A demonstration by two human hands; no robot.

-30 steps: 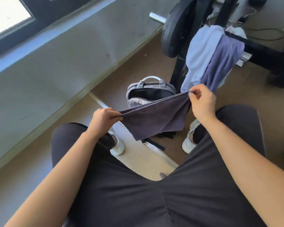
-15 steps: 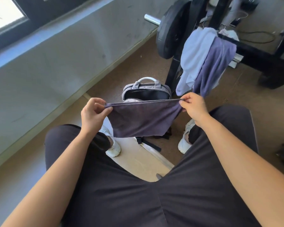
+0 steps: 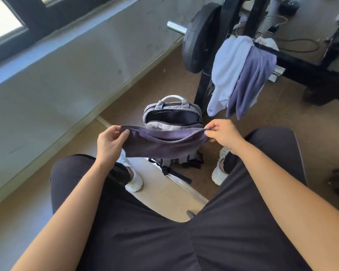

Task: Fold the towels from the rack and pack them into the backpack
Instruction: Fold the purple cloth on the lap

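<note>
I am counting three towels and one backpack. My left grip (image 3: 110,142) and right grip (image 3: 223,133) are each pinching one end of the dark purple folded cloth towel (image 3: 164,145), thumb against curled fingers, holding it stretched in the air just in front of the grey fabric backpack (image 3: 171,104). Its doubled top edge is sagging slightly open between them. The other two are hanging side by side, touching, over the black metal rack (image 3: 301,69): a pale blue-white cloth towel (image 3: 229,69) and a violet cloth towel (image 3: 252,79). The backpack is standing upright on the floor, unzipped and showing a dark lining, and I cannot tell what it is holding.
</note>
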